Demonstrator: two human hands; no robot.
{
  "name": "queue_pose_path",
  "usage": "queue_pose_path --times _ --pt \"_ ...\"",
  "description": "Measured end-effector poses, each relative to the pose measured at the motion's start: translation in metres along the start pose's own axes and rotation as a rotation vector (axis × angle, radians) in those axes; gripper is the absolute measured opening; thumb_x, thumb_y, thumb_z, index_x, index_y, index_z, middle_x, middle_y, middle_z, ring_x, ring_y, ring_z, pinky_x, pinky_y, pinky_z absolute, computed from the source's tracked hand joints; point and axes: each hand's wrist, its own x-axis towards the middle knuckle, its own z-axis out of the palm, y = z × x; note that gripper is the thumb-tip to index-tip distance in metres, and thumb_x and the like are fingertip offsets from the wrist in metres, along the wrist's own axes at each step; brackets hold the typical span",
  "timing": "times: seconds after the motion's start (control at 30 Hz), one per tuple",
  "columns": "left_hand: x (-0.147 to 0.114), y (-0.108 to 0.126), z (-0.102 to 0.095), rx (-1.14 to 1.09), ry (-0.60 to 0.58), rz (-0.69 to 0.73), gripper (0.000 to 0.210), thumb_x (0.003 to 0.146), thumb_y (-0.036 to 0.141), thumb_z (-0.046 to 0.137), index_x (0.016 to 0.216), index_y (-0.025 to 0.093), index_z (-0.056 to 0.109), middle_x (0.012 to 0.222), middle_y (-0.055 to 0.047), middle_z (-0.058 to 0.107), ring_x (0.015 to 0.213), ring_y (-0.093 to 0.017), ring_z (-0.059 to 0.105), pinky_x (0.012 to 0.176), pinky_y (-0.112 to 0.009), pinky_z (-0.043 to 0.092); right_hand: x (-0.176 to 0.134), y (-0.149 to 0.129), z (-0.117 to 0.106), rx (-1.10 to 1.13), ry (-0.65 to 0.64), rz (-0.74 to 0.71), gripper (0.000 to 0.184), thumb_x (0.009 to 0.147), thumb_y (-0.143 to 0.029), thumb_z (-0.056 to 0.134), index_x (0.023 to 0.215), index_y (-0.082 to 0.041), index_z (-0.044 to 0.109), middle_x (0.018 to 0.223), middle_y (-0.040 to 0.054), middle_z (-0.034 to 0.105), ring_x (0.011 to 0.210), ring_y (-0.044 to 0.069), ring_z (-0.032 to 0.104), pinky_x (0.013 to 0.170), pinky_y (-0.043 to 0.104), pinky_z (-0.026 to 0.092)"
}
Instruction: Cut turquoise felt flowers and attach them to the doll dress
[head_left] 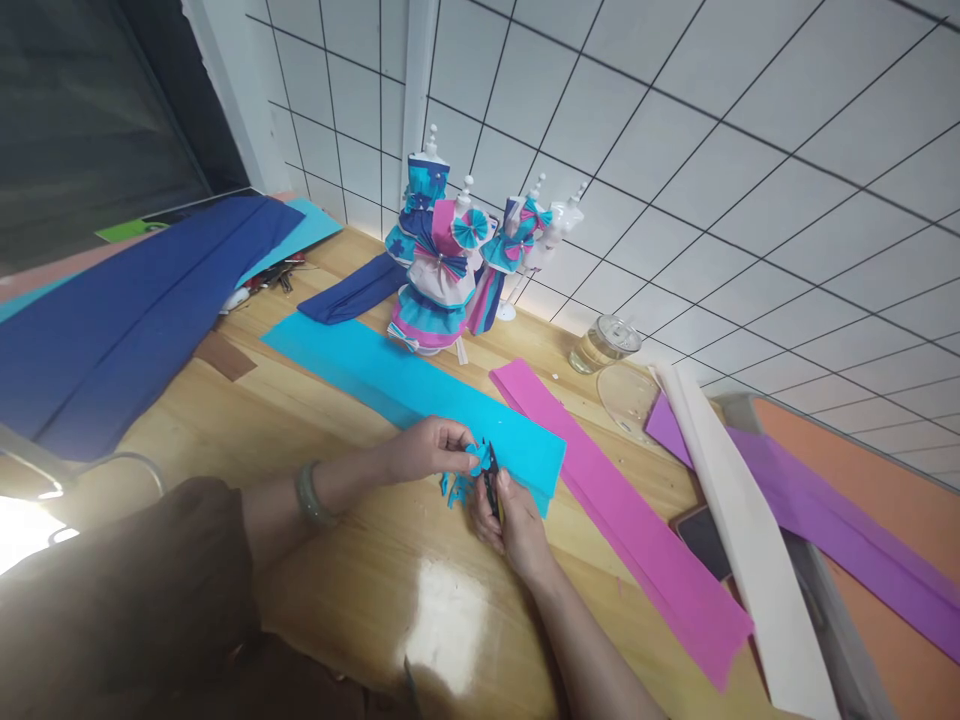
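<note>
Between thumb and fingers my left hand pinches a small blue paper piece. My right hand is wrapped round dark scissors, whose blades point up beside that piece. Whether the blades touch the paper I cannot tell. Small blue scraps lie on the wooden table just below my left fingers. Behind both hands stretches a long folded strip of blue crepe paper.
Miniature dress forms in paper dresses stand by the tiled wall. A glass of liquid is behind a clear dish. Pink, white and purple strips lie right; dark blue paper covers the left.
</note>
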Motion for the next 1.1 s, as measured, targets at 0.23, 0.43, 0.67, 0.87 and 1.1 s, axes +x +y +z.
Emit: queue_pose_path --times 0.23,0.43,0.67,0.87,1.1 --pt "0.0 0.001 -0.002 0.059 0.012 0.01 0.024 0.066 0.033 0.066 0.066 0.012 0.054 0.063 0.001 0.058 0.06 -0.009 0.052 0.058 -0.021 0.04 -0.001 -0.003 0.001 -0.028 0.007 0.013 0.043 0.083 -0.056 0.037 0.064 -0.018 0.044 0.038 -0.0099 0.027 0.03 0.004 0.018 0.032 0.02 0.014" --pt "0.0 0.002 -0.005 0.082 -0.004 0.02 0.024 0.066 0.033 0.065 0.065 0.012 0.052 0.058 0.002 0.055 0.056 -0.007 0.048 0.054 -0.02 0.036 -0.001 -0.006 0.003 -0.058 0.005 0.013 0.044 0.083 -0.056 0.038 0.06 -0.018 0.043 0.038 -0.0093 0.027 0.03 0.005 0.018 0.033 0.021 0.013" --pt "-0.001 0.003 -0.011 0.177 -0.041 0.02 0.027 0.068 0.037 0.063 0.064 0.013 0.051 0.054 0.005 0.044 0.05 -0.005 0.037 0.048 -0.019 0.027 -0.003 -0.007 0.002 -0.118 -0.004 0.008 0.046 0.086 -0.052 0.036 0.055 -0.019 0.041 0.038 -0.0081 0.027 0.032 0.005 0.02 0.034 0.022 0.014" --pt "0.0 0.001 -0.017 0.209 -0.091 0.008 0.027 0.07 0.037 0.061 0.068 0.012 0.053 0.057 0.003 0.047 0.052 -0.006 0.04 0.05 -0.02 0.03 -0.005 -0.006 0.0 -0.194 -0.002 0.033 0.046 0.086 -0.054 0.034 0.057 -0.019 0.042 0.039 -0.0077 0.027 0.032 0.006 0.02 0.035 0.023 0.014" --pt "-0.001 0.003 -0.019 0.229 -0.113 -0.004 0.025 0.069 0.036 0.062 0.068 0.012 0.055 0.058 0.002 0.051 0.053 -0.007 0.043 0.05 -0.019 0.032 -0.005 -0.008 0.001 -0.236 -0.009 0.039 0.046 0.086 -0.053 0.033 0.056 -0.019 0.042 0.04 -0.0071 0.028 0.034 0.006 0.021 0.036 0.024 0.014"
